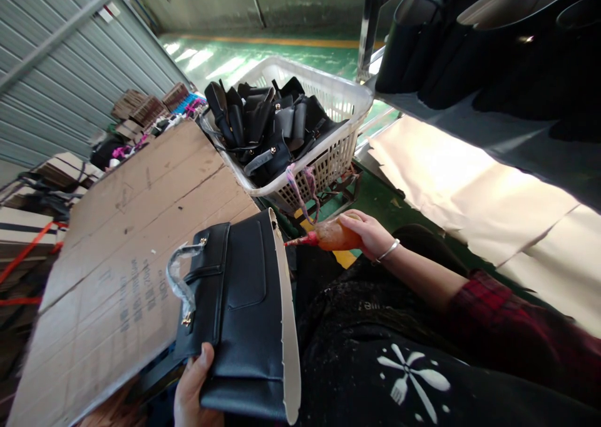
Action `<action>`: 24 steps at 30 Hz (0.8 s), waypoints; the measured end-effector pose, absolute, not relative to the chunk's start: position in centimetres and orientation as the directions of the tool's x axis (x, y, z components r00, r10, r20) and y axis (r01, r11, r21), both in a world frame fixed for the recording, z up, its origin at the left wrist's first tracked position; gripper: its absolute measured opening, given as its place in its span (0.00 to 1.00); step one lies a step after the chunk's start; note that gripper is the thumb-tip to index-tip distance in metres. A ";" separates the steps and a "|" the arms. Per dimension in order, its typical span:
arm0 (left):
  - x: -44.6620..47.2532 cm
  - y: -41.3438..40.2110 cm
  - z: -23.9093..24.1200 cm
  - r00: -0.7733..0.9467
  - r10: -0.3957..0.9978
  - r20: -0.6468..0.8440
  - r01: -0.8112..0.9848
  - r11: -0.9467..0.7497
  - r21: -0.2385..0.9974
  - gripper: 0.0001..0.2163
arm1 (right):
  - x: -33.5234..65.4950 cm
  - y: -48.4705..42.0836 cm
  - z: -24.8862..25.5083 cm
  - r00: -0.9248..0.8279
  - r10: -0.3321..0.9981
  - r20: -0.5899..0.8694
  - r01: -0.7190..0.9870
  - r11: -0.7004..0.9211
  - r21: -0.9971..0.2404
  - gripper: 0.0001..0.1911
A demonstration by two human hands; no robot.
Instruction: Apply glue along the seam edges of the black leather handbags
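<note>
Two grips: left hand (pixel 192 386) clasps handbag (pixel 244 314); right hand (pixel 369 233) clasps glue bottle (pixel 328 236).

Left hand (pixel 192 386): low at frame edge, thumb up, grip closed, fingers apparently curled underneath. Right hand (pixel 369 233): forearm extended, wrist bent, grip closed.

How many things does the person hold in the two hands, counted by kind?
Black handbag, in the left hand: 1
Orange squeeze bottle with a red nozzle, in the right hand: 1
Total: 2
</note>
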State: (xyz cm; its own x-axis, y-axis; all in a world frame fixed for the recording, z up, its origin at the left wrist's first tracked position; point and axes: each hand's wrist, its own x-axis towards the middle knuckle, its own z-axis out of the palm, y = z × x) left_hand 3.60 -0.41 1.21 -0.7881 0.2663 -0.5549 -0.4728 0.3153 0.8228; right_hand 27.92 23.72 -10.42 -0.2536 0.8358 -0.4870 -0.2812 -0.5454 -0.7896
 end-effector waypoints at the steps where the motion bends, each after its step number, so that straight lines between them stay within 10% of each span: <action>1: 3.6 -0.4 1.2 -0.786 0.267 -0.558 -0.472 0.324 0.820 0.21 | 28.0 23.5 -10.4 -0.245 0.835 -0.493 -0.289 -0.548 -0.785 0.28; 24: 3.6 0.2 1.4 -0.759 0.337 -0.557 -0.473 0.302 0.828 0.25 | 27.9 23.6 -10.2 -0.269 0.823 -0.501 -0.362 -0.568 -0.739 0.26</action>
State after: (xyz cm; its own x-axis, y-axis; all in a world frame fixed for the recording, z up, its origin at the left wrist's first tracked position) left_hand 3.55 0.22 1.35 -0.7590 0.3374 -0.5568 -0.4727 0.3024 0.8277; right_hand 27.93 23.62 -10.17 -0.2689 0.8226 -0.5011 -0.3618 -0.5684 -0.7389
